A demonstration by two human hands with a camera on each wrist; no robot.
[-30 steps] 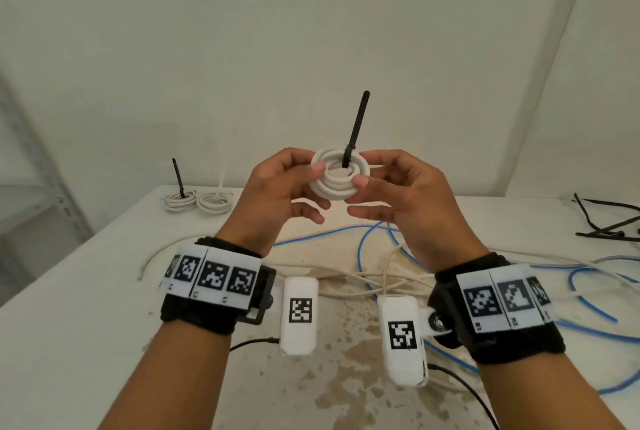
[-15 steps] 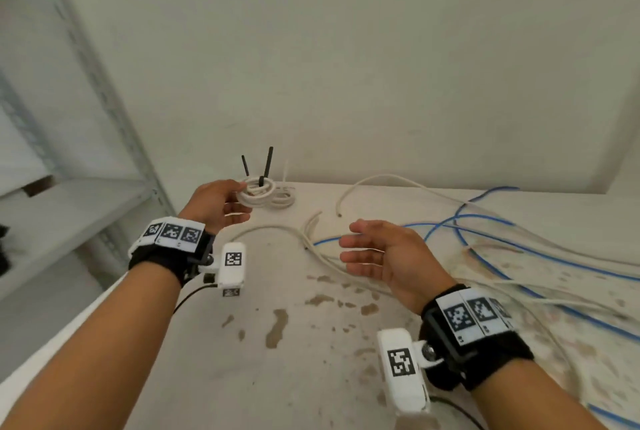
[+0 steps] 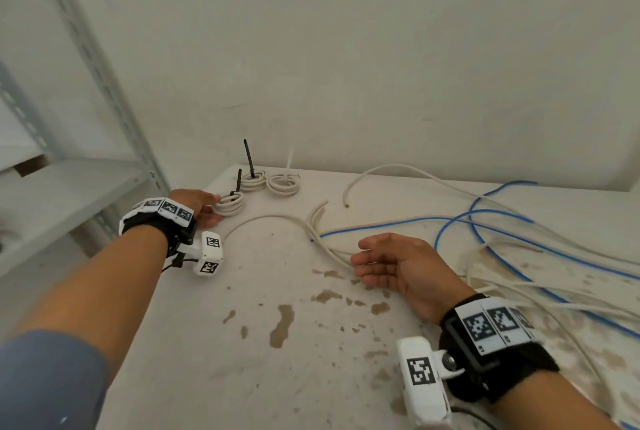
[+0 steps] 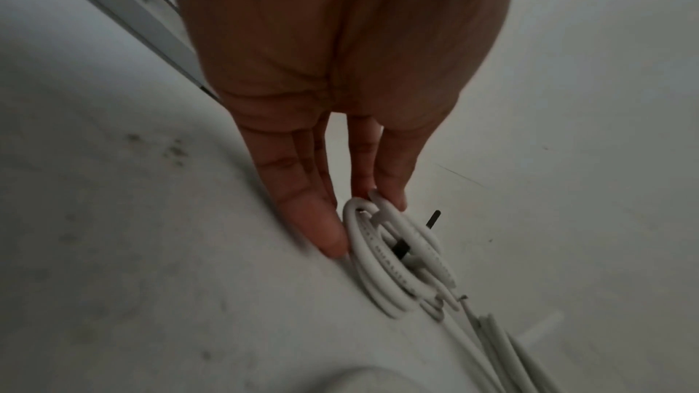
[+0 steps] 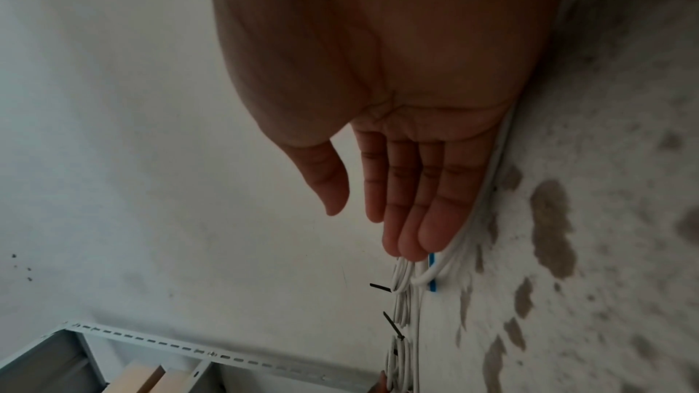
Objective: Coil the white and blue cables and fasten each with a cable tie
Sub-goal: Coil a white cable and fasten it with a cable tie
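I see a small white cable coil point(image 3: 229, 205), bound by a black cable tie point(image 3: 237, 184), lying on the table point(image 3: 242, 360) at its far left. My left hand point(image 3: 198, 205) touches the coil's left edge with straight, relaxed fingers. Two more tied coils point(image 3: 270, 182) sit just beyond. My right hand point(image 3: 398, 265) hovers released, palm inward, over loose white cables point(image 3: 329, 242); blue cables point(image 3: 485, 222) trail right.
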